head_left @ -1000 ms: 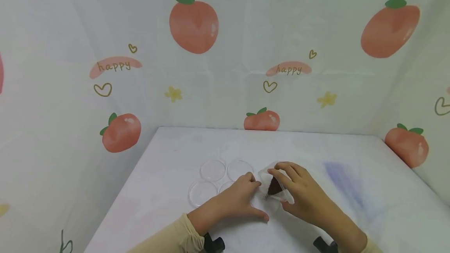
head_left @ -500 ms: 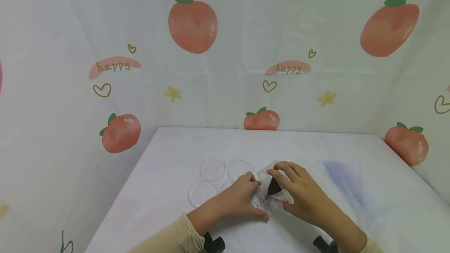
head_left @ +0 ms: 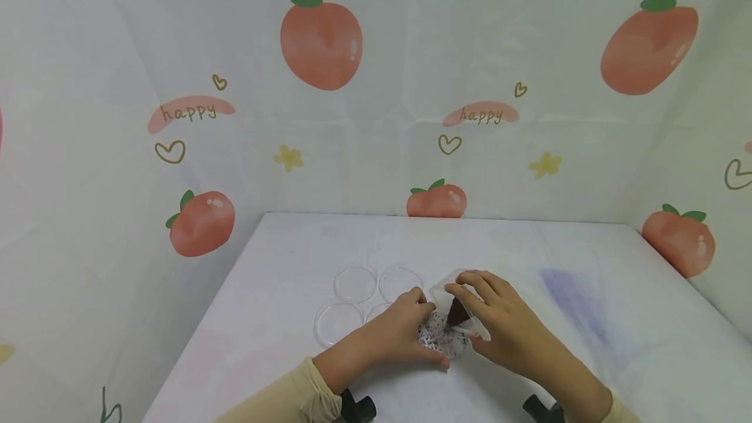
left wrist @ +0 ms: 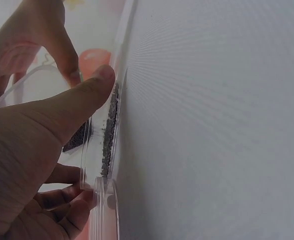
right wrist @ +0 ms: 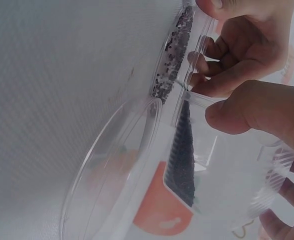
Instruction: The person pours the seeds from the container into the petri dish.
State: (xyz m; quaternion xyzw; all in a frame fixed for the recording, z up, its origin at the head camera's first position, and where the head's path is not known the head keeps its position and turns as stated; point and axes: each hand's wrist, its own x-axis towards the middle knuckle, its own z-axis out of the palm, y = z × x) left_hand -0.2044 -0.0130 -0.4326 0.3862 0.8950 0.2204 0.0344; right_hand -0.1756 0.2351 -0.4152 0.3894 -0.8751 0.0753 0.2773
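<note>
My left hand point(head_left: 399, 328) steadies a clear round dish point(head_left: 443, 348) on the table, thumb at its near rim and fingers round the other side. Small dark granules point(left wrist: 108, 135) lie in a layer across the dish's bottom. My right hand point(head_left: 511, 322) grips a clear plastic container point(right wrist: 227, 160) between thumb and fingers. The container tilts over the dish, its lower edge right at the dish's rim. A pile of the dark granules point(right wrist: 182, 155) rests in its lower corner. In the right wrist view, the left fingers curl behind the filled dish.
More clear round dishes stand grouped left of the hands: one at the back left point(head_left: 355, 284), one behind the left hand point(head_left: 401, 281), one at the front left point(head_left: 339, 323). Another is partly hidden by the left hand. A fruit-printed cloth point(head_left: 376, 149) hangs behind the white table point(head_left: 264, 279).
Dark granules have spread into the dish by the left hand and now cover more of its bottom. Both hands stay almost in place; the dark pile in the container looks slightly smaller.
</note>
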